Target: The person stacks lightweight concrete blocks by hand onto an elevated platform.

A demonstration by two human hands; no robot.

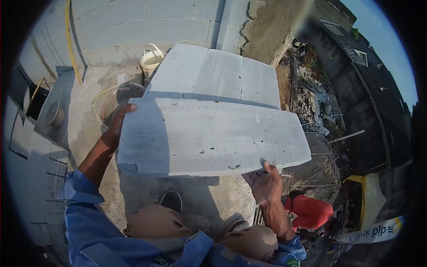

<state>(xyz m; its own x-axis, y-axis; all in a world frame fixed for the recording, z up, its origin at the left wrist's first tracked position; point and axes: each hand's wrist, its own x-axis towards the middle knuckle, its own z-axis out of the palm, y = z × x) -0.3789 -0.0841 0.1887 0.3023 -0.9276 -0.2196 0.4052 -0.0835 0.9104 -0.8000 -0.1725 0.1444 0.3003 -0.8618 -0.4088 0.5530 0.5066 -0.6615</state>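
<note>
A long, pale grey lightweight concrete block (213, 135) with small pits in its face spans the space before me, held in both hands. At its left end, my left hand (119, 118) grips the edge with the thumb on top and the fingers hidden behind. My right hand (265, 180) supports the lower edge toward the right, thumb up on the face and fingers underneath. Just beyond it, a stack of similar blocks (218, 73) shows three faces side by side, partly covered by the held block.
A white bucket (150, 60) stands by the back wall (147, 26), near a round tub (120, 95). Rubble (313, 95) lies below on the right, past the floor edge. A person in red (309, 211) is at lower right. Another bucket (55, 114) sits far left.
</note>
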